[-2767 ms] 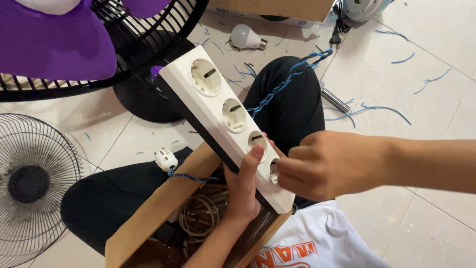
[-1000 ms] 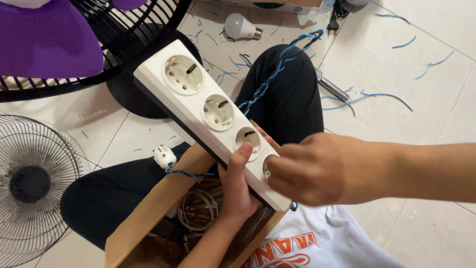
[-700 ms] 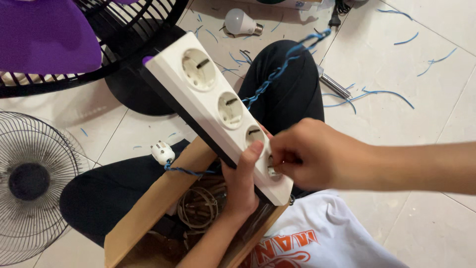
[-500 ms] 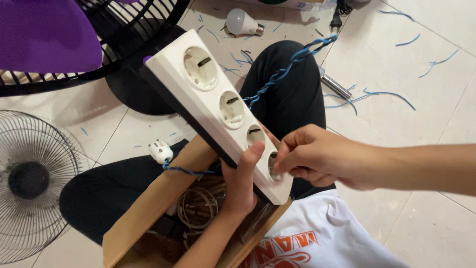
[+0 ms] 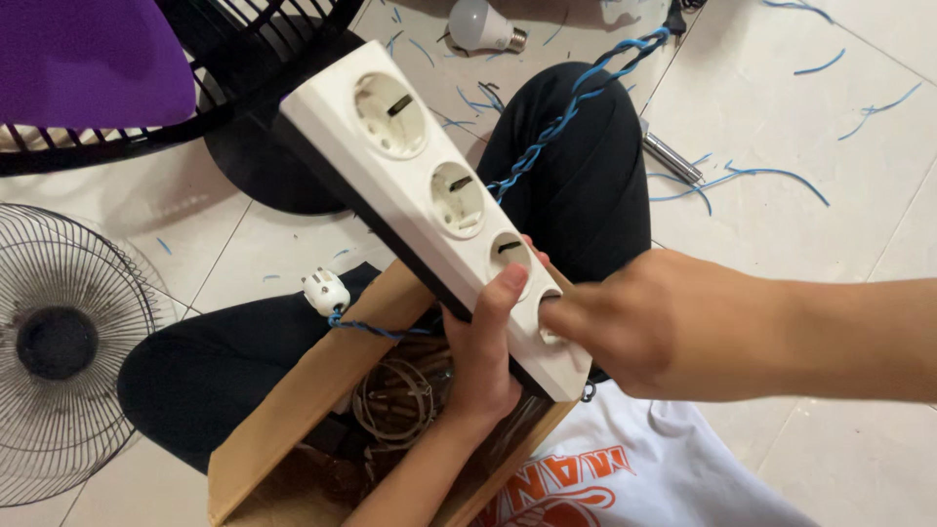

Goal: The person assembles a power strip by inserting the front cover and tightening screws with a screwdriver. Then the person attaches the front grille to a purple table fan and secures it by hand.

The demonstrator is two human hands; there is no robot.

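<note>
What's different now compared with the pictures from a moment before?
The right hand, whose fingers were pinched at the nearest socket half a second ago, has closed up and pushed in, so its fingertips now cover that socket. The white power strip has tipped slightly further up the picture. The left hand keeps its grip on the strip's near end, thumb by the third socket. The twisted blue wire, white plug and cardboard box stayed put.

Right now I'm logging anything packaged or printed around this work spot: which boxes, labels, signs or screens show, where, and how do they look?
Cardboard box: on the lap, below the socket strip, open, plain brown, cord coils inside.
Shirt print: bottom edge, orange block lettering with a swirl on white cloth.
No signs or screens show.
</note>
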